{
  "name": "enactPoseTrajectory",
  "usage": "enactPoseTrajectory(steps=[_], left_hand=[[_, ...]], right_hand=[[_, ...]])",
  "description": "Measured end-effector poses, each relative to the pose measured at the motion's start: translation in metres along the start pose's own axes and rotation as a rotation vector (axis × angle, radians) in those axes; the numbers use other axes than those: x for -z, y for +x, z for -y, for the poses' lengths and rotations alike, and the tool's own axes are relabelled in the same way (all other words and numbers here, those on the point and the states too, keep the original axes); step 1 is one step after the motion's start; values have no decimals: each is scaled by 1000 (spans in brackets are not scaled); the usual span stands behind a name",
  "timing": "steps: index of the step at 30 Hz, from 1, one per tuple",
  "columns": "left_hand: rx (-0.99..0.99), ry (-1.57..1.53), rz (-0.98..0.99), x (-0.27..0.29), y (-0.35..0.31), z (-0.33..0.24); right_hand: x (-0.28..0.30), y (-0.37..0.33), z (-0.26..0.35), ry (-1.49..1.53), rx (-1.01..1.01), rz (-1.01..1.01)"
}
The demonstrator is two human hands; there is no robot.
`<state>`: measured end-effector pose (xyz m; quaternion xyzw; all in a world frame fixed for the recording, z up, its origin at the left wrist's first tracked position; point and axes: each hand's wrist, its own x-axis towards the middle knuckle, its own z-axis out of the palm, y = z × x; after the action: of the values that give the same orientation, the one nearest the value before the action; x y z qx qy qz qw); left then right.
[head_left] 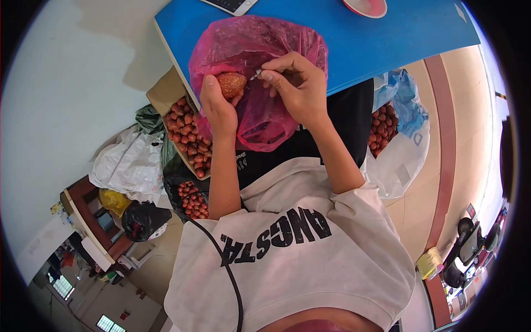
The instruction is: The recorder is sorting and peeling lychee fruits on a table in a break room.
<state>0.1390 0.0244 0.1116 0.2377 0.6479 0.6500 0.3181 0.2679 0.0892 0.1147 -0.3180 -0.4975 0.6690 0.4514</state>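
My left hand (221,113) is wrapped round an egg-shaped, orange-red piece (231,84) with pale flecks over its surface. Close to its right side, my right hand (298,86) pinches a small silvery-white bit (258,73) between thumb and fingertips. What this bit is cannot be made out. Both hands are over a crumpled, see-through pink plastic bag (249,41), which lies at the edge of the blue table (398,41) and hangs down over it.
A cardboard box (168,91) at the left holds many red oval pieces (188,130). More red pieces (193,202) sit in a dark bag below it, and others in a white-blue bag (406,149) at the right. A phone (235,5) and a red-rimmed bowl (369,8) rest on the table.
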Motion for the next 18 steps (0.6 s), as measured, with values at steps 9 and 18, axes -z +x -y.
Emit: enactPoseTrajectory(steps=[9,18], left_hand=[[33,22,75,6,2,9],[-44,103,-66,-5,2,9]], right_hand=[[-5,1,-12,-132,90,-32],[-11,3,-26,-307,365,-54]])
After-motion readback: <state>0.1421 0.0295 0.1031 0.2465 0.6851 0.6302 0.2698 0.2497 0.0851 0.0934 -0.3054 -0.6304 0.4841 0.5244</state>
